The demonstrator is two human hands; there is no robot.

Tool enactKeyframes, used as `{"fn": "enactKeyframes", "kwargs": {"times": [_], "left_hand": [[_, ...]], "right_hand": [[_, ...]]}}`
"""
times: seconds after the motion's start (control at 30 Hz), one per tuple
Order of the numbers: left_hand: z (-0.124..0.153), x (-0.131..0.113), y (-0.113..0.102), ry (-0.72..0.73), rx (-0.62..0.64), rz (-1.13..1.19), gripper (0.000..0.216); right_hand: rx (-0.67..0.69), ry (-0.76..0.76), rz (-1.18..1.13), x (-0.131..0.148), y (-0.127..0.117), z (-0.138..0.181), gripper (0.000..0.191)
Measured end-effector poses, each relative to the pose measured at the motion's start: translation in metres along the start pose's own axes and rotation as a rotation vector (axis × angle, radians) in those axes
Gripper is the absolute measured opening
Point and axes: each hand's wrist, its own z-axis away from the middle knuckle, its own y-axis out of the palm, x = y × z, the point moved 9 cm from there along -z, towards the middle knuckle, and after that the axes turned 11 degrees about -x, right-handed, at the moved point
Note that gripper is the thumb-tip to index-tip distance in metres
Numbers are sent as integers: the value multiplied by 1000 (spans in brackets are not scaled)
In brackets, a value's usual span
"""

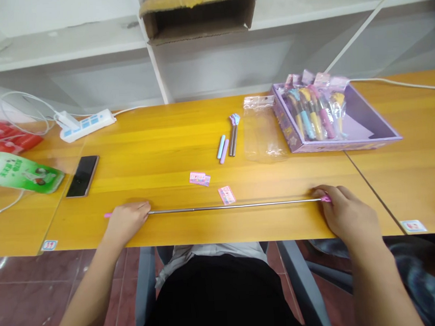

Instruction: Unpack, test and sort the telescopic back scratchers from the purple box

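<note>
A long thin metal telescopic rod lies stretched out across the front of the yellow table. My left hand is closed around its pink handle end at the left. My right hand pinches the pink tip at the right end. Both hands rest just above the table's front edge.
Behind the rod lie two small pink stickers, a collapsed rod with a hand-shaped tip, two pastel caps, an empty clear bag and a purple box of packaged rods. A phone, power strip and green packet sit left.
</note>
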Motion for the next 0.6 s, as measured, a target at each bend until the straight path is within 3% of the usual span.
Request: {"fn": "enactKeyframes", "kwargs": {"times": [0.17,0.33,0.43,0.6], "left_hand": [[1,-5,-3,51,-20,4,25],[-5,-16,-4,-21,38,14,23],[-16,-43,2,-37,128,58,21],[-43,-100,-1,-80,240,114,24]], "right_hand": [[-85,29,61,-7,-6,-3,31],[-151,-18,127,2,-15,-5,37],[-141,-107,94,36,-16,-6,42],[-72,-206,103,119,-22,-1,48]]}}
